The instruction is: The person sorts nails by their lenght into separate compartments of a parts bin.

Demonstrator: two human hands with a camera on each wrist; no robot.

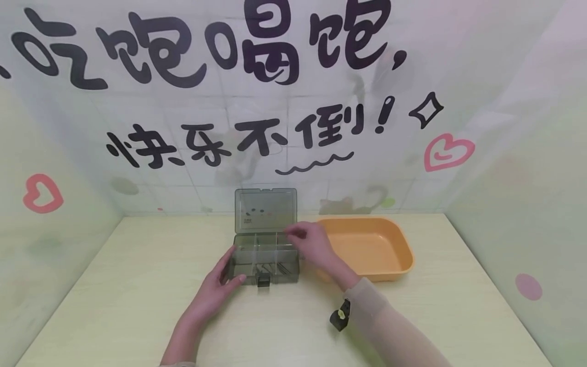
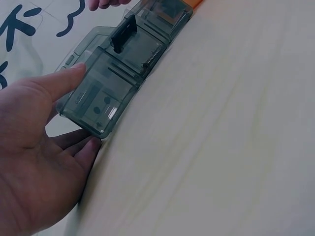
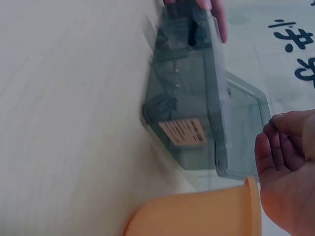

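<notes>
A smoky grey, see-through compartment box (image 1: 243,255) stands on the table, its lid (image 1: 266,211) raised at the back. Thin dark screw-like pieces (image 1: 282,268) lie in the front compartments, behind the black latch (image 1: 263,280). My left hand (image 1: 213,293) holds the box by its left end, thumb on the front edge and fingers around the side. Over the back right compartment is my right hand (image 1: 315,245), its fingers bent and the thumb close to the fingertips. I cannot tell whether something small is between them. The right wrist view shows a printed label (image 3: 183,132) on the box's end.
An orange tray (image 1: 367,252) stands just right of the box, partly behind my right forearm. The pale table (image 1: 114,300) is bounded by a back wall (image 1: 160,199) with black lettering and by side walls. A black device (image 1: 340,316) hangs at my right wrist.
</notes>
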